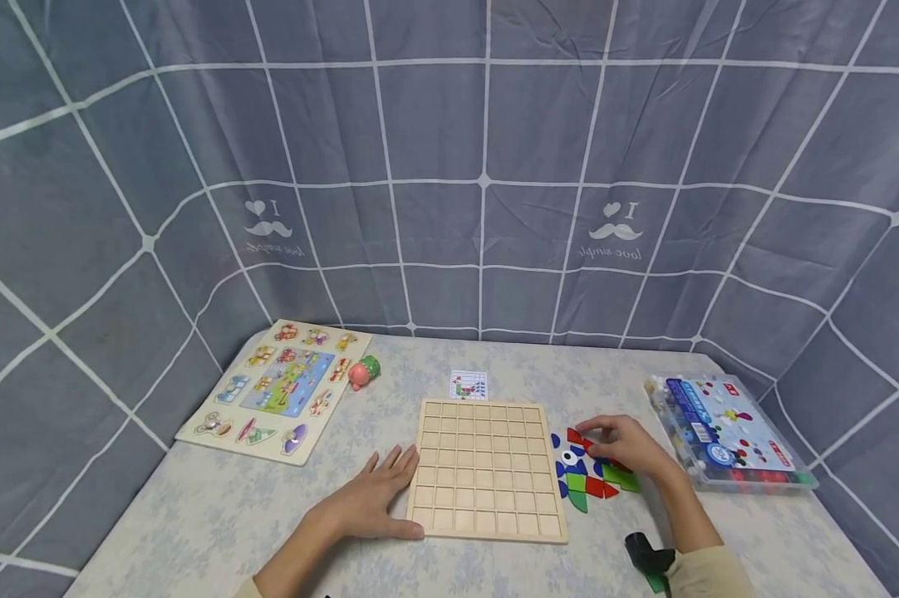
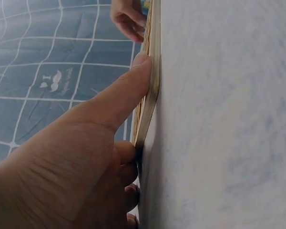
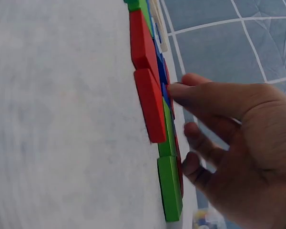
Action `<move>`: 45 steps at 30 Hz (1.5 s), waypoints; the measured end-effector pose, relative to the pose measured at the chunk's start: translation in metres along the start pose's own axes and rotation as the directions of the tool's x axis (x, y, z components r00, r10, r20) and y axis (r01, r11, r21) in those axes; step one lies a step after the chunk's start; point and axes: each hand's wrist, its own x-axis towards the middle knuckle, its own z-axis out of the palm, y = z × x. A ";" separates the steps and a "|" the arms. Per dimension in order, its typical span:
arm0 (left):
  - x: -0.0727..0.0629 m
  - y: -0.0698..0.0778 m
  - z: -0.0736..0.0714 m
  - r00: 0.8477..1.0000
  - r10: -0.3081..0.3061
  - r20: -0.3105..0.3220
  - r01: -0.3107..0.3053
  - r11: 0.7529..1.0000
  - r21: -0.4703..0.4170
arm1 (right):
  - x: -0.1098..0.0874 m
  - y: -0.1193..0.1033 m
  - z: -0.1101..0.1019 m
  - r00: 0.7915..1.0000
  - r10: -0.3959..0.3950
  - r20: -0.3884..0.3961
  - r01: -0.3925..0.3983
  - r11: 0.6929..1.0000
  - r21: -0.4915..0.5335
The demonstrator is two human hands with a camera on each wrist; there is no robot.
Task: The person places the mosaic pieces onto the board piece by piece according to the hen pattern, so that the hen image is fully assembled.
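Blocks (image 1: 595, 487) crowd the right hand (image 1: 623, 444), grip unclear; a brush could scatter them. The spread left hand (image 1: 370, 501), if pushing, might shift the board (image 1: 484, 478).

My pale wooden board (image 1: 487, 469), divided by raised strips into square cells, lies flat at the frame's lower centre. Just right of it I have red pieces (image 1: 595, 487), blue pieces (image 1: 578, 468) and green pieces (image 1: 577, 482) closely clustered, some straight-edged, some rounded, around a dark-centred white disc (image 1: 568, 458).
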 end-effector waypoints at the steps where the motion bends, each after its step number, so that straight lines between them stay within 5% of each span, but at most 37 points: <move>1: 0.000 0.000 0.000 1.000 -0.002 -0.001 0.002 1.000 0.003 | 0.001 0.001 0.001 1.000 0.011 0.001 -0.011 1.000 0.004; 14: -0.002 0.001 0.004 1.000 -0.017 -0.008 0.017 0.999 0.030 | 0.002 -0.002 0.001 0.989 0.119 -0.084 -0.124 0.990 -0.060; 19: -0.002 -0.003 0.005 1.000 -0.018 -0.007 0.018 1.000 0.011 | -0.002 -0.001 -0.005 0.995 0.087 -0.042 -0.089 0.994 -0.066; 30: 0.000 -0.002 0.006 1.000 -0.013 -0.001 0.013 1.000 0.014 | 0.002 0.002 0.003 0.996 0.019 -0.087 -0.033 0.986 -0.161; 45: 0.004 -0.006 0.005 1.000 0.008 0.002 -0.008 1.000 -0.010 | -0.002 0.007 0.000 0.994 0.066 -0.084 -0.079 0.984 -0.159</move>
